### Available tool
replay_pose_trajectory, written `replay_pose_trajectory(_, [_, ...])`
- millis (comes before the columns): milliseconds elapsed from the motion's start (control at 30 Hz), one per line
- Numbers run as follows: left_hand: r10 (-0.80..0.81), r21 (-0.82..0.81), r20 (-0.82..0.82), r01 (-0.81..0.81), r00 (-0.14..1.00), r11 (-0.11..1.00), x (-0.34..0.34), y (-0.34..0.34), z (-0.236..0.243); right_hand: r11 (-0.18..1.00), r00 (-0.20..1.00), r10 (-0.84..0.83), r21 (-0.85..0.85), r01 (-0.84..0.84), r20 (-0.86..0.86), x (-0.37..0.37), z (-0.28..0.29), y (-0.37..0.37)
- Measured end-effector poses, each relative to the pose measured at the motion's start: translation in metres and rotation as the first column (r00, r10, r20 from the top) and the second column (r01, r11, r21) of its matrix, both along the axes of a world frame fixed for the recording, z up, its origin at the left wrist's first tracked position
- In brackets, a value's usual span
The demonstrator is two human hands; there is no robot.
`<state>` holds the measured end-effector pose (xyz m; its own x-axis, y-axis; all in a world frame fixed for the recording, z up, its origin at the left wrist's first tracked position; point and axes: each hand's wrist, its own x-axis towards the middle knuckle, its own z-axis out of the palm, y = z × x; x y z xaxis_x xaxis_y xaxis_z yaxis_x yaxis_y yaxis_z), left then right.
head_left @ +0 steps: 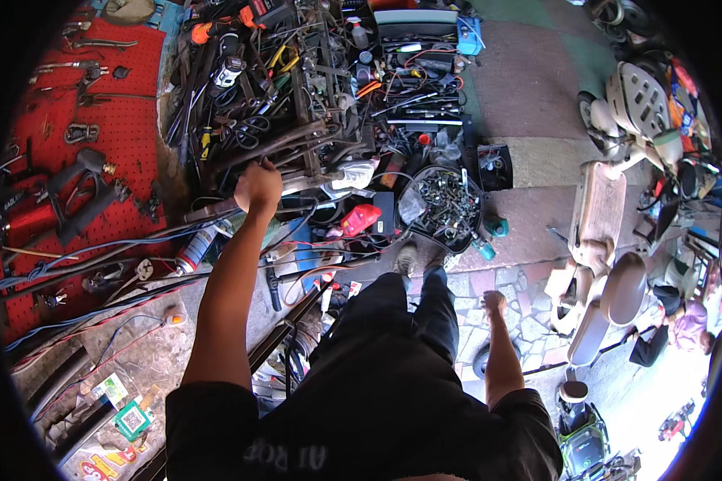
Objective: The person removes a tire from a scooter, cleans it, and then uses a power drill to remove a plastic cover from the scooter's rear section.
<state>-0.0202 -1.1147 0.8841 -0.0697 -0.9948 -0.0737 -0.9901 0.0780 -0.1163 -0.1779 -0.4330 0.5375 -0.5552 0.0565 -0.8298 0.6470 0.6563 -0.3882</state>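
Note:
My left hand reaches into a crowded pile of metal tools, its fingers curled at the long rusty bars; what exactly it grips is hidden. Just below it lie a long metal bar and a spray can. Scissors and pliers sit above the hand, and a white bundle is to its right. My right hand hangs beside my legs over the paving, its fingers closed; I cannot make out whether anything is inside them.
A red pegboard with tools is at left. A bin of bolts sits ahead of my feet, near toolboxes. A beige scooter stands right, with another person beyond it. Cables cross the lower-left bench.

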Motion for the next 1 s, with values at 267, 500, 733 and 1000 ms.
replay_pose_trajectory(267, [0.027, 0.093, -0.015, -0.025, 1.0, 0.995, 0.002, -0.003, 0.003, 0.769, 0.782, 0.622, 0.217, -0.602, -0.035, 0.017, 0.139, -0.126])
replay_pose_trajectory(500, [-0.038, 0.052, -0.068, 0.042, 0.997, 0.998, 0.007, -0.001, 0.005, 0.281, 0.167, 0.928, 0.329, -0.901, -0.334, -0.053, 0.219, -0.403])
replay_pose_trajectory(733, [0.007, 0.066, -0.078, -0.002, 0.997, 0.998, 0.005, -0.007, -0.002, 0.033, -0.292, 0.474, 0.348, -0.937, -0.831, -0.021, 0.352, -0.78])
replay_pose_trajectory(1000, [-0.051, -0.055, -0.054, 0.048, 0.997, 0.997, 0.009, -0.008, -0.016, 0.127, -0.457, 0.545, 0.608, -0.783, -0.703, 0.041, 0.32, -0.972])
